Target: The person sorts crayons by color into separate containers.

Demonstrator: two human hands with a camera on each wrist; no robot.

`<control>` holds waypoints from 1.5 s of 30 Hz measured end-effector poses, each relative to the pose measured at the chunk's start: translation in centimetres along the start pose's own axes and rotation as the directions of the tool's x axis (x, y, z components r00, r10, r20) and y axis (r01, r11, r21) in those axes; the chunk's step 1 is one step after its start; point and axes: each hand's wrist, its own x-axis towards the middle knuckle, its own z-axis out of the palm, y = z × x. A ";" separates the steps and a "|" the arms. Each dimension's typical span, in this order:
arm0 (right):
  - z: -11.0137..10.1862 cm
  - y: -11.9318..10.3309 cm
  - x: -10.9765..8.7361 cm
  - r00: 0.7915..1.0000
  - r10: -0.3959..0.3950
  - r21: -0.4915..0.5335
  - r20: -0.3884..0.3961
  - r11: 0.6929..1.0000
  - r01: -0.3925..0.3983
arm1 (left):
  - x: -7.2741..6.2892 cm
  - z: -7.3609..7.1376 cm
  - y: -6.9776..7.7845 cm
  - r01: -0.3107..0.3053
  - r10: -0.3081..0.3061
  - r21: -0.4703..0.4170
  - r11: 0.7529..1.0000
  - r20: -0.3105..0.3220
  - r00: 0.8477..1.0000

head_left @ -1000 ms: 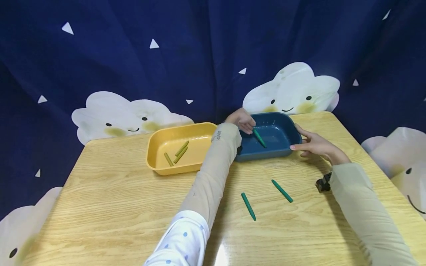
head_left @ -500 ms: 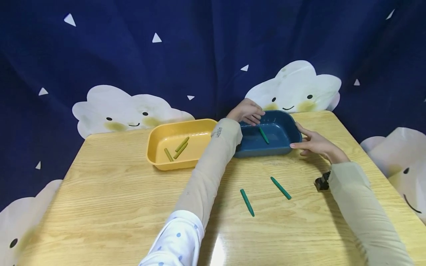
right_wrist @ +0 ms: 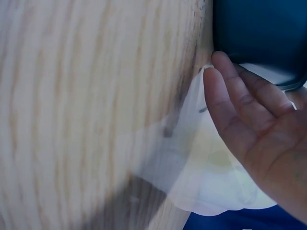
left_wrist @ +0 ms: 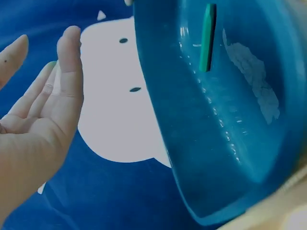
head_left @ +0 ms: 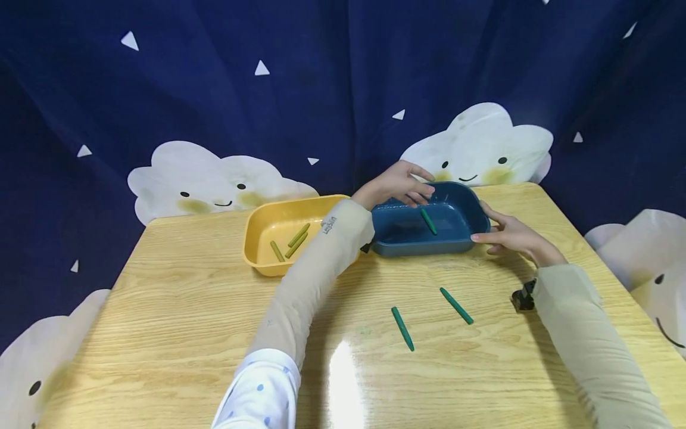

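My left hand (head_left: 399,183) hovers over the back left of a dark blue plastic tub (head_left: 423,247), its fingers spread and holding nothing. Inside that tub lies one green crayon (head_left: 429,221), which the left wrist view shows apart from the hand. My right hand (head_left: 517,238) grips the tub's right end, thumb at the front corner and fingers along the side. In the right wrist view the fingertips (right_wrist: 221,60) touch the tub's outer wall (right_wrist: 261,38). Two more green crayons, a left one (head_left: 402,329) and a right one (head_left: 457,305), lie on the table in front of the tub.
A yellow tub (head_left: 262,269) stands left of the blue one, with several olive-yellow crayons (head_left: 297,244) in it. My left forearm (head_left: 316,268) crosses over its right part. A navy curtain (head_left: 300,89) with white clouds hangs behind the wooden table (head_left: 177,333).
The left hand has let go of the green crayon, which now lies in the blue tub. It has lifted and its fingers have spread. The right hand has stayed at the tub's end.
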 end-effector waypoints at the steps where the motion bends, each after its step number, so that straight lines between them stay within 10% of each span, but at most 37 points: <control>1: 0.0 0.0 0.1 1.000 0.000 -0.002 -0.002 1.000 0.000 | -0.3 0.0 0.0 -0.018 0.018 0.003 1.000 0.008 1.000; 23: -0.1 0.2 0.4 1.000 0.021 -0.014 -0.003 1.000 -0.021 | -8.3 2.6 -2.5 -0.323 0.322 0.104 0.941 0.028 0.946; 38: 0.0 0.2 0.3 1.000 0.015 0.003 0.000 1.000 -0.015 | -10.5 4.2 -5.7 -0.348 0.319 0.057 0.936 0.281 0.905; 41: 0.0 0.2 0.3 1.000 0.012 0.006 -0.005 1.000 -0.012 | -10.6 4.4 -6.4 -0.312 0.258 0.070 0.948 0.406 0.877; 45: 0.0 0.3 0.2 1.000 0.012 0.005 -0.010 1.000 -0.012 | -10.6 4.8 -7.6 -0.212 0.126 0.077 0.974 0.596 0.793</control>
